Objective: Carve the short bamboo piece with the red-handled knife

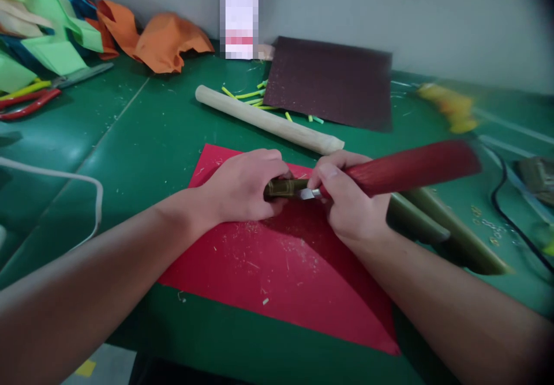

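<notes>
Over the red sheet (255, 281), the left hand (246, 186) grips a bamboo piece (283, 188), the right hand (350, 200) a red-handled knife (415, 167), blade at its side; beyond lie a pale stick (266, 119), a maroon sheet (329, 85) and a white panel (239, 4) pixelated past reading

No text, label, brand, number or sign can be read. A white upright panel (239, 4) at the back of the green table (164, 125) is covered by coarse pixel blocks, and on it only a pinkish-red band (239, 40) can be made out near the bottom; whether lettering is carried there cannot be told.
</notes>
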A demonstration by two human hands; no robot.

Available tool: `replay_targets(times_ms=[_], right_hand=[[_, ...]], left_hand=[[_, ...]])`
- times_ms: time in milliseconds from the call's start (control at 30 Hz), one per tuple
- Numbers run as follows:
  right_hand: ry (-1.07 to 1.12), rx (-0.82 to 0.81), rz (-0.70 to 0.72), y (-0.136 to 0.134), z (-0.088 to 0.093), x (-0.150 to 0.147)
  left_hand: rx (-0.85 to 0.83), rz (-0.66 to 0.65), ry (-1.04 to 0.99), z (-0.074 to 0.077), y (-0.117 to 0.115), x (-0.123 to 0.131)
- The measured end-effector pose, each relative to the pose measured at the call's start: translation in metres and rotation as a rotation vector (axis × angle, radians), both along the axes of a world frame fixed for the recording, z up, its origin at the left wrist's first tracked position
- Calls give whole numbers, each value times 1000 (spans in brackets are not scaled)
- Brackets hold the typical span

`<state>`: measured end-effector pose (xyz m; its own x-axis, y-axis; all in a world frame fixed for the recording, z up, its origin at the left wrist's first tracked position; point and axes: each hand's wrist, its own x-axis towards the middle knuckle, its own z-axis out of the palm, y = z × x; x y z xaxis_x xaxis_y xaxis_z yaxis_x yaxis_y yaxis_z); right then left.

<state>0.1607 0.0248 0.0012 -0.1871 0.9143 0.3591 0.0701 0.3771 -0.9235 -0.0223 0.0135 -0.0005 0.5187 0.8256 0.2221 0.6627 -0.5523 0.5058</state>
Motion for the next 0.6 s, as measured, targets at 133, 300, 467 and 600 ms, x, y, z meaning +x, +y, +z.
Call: replay_targets(times_ms=[133,300,467,600], right_hand=[[-38,17,22,-3,1,0],[10,28,13,-4,2,-3],[27,31,19,-2,-1,-4],[41,27,32,2,-5,-1]], left_hand=[[8,10,-6,0,-2,0],[9,12,-13,1,-4,-1],[16,4,-9,0,-4,-1],[7,9,-8,1,-3,-1]])
